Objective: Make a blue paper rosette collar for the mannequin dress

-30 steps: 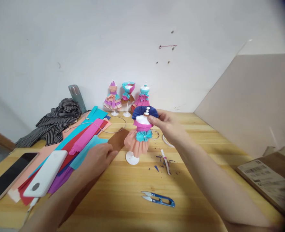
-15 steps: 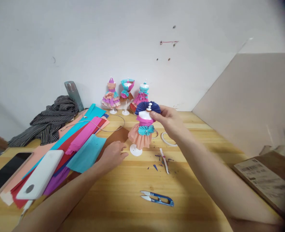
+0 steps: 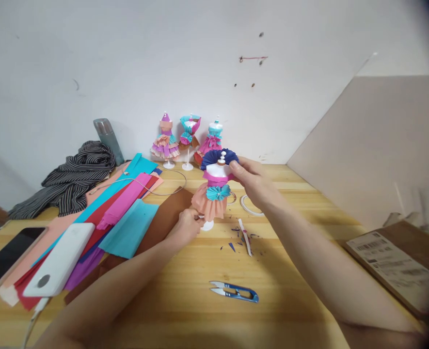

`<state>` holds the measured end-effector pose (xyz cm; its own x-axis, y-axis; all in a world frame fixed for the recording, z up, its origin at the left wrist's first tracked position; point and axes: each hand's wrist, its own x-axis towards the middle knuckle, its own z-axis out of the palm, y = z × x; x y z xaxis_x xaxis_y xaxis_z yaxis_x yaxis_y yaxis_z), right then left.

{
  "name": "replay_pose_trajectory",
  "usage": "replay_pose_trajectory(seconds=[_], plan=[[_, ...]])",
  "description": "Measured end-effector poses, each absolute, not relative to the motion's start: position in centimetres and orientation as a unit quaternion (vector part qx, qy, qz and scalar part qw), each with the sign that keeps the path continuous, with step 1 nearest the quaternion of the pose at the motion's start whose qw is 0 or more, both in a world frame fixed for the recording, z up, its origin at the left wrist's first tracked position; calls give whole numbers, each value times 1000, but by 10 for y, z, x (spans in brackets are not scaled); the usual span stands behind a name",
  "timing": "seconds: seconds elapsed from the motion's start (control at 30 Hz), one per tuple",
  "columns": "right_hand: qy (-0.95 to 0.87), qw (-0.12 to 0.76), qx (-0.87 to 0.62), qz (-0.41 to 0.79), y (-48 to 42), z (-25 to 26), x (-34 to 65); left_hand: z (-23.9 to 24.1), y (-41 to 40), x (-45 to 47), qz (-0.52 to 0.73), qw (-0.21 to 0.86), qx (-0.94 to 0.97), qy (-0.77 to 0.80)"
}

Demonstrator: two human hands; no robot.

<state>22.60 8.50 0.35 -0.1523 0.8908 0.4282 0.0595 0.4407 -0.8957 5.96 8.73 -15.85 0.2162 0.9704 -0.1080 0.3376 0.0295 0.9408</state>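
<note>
A miniature dress form (image 3: 218, 170) stands in front of me, dressed in crepe paper. It has a pleated navy paper collar (image 3: 210, 158), a pink band, a turquoise rosette (image 3: 218, 193) and a peach skirt (image 3: 209, 206). My right hand (image 3: 248, 177) is closed at the collar's right side, thumb in front at the form's shoulder. Below the skirt, my left hand (image 3: 189, 224) is closed around the stand, by the white round base (image 3: 207, 225); its fingertips are partly hidden. Thread snips (image 3: 234, 292) lie nearer to me.
Three dressed forms (image 3: 188, 140) stand along the wall. Coloured crepe paper (image 3: 129, 232), a white power bank (image 3: 59, 259), a phone (image 3: 12, 261) and a striped cloth (image 3: 79, 172) lie left. Navy scraps (image 3: 232, 247), a white strip (image 3: 245, 237) and a tape roll (image 3: 248, 206) lie right, beyond them a cardboard box (image 3: 392, 271).
My left hand has moved right and up to the stand below the skirt, its fingers now closed. The dress form is turned slightly. My right thumb has slid from the neck toward the shoulder.
</note>
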Motion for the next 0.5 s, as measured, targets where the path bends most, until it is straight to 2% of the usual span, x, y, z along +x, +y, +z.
replay_pose_trajectory(seconds=[0.13, 0.33, 0.5], plan=[[-631, 536, -357, 432, 90, -9, 230, -160, 95, 63, 348, 480, 599, 539], [-459, 612, -399, 505, 108, -59, 249, -156, 91, 67, 367, 492, 587, 528], [-479, 518, -439, 556, 92, -122, 234, -152, 87, 67, 379, 490, 589, 519]])
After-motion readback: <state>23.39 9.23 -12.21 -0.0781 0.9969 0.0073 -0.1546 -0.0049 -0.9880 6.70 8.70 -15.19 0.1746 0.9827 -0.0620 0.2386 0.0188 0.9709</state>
